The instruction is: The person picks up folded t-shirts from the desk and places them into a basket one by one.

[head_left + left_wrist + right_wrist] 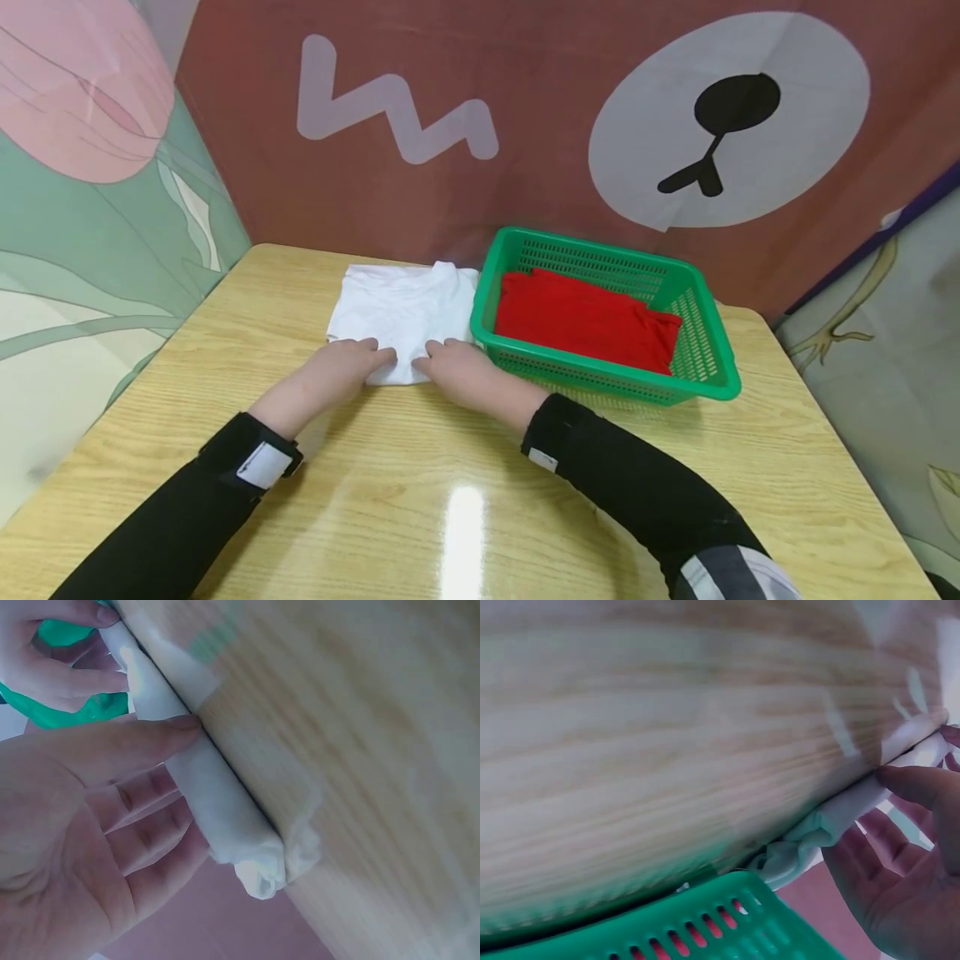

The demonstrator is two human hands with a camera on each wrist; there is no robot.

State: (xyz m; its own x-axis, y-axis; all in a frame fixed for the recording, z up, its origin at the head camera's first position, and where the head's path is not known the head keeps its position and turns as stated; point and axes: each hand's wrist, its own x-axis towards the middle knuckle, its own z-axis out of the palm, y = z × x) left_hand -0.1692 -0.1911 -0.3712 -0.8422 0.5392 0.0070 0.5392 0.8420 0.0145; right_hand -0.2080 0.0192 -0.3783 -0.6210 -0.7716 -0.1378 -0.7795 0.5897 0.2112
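A white garment [405, 304], folded to a flat rectangle with a slightly wrinkled top, lies on the wooden table left of the green basket. Its near edge shows as a thick rolled fold in the left wrist view. My left hand [341, 367] pinches this edge near its left corner, thumb [161, 746] at the lower side and fingers over the top. To its right, my right hand [465, 371] pinches the same edge beside the basket, its thumb [907, 780] low against the fold.
The green plastic basket [600, 387] with slotted walls stands right of the white garment, close to its right side. Inside lies a folded red cloth [577, 321]. A brown printed curtain [540, 183] hangs behind the table's back edge. Bare wood [405, 483] spans the table's front.
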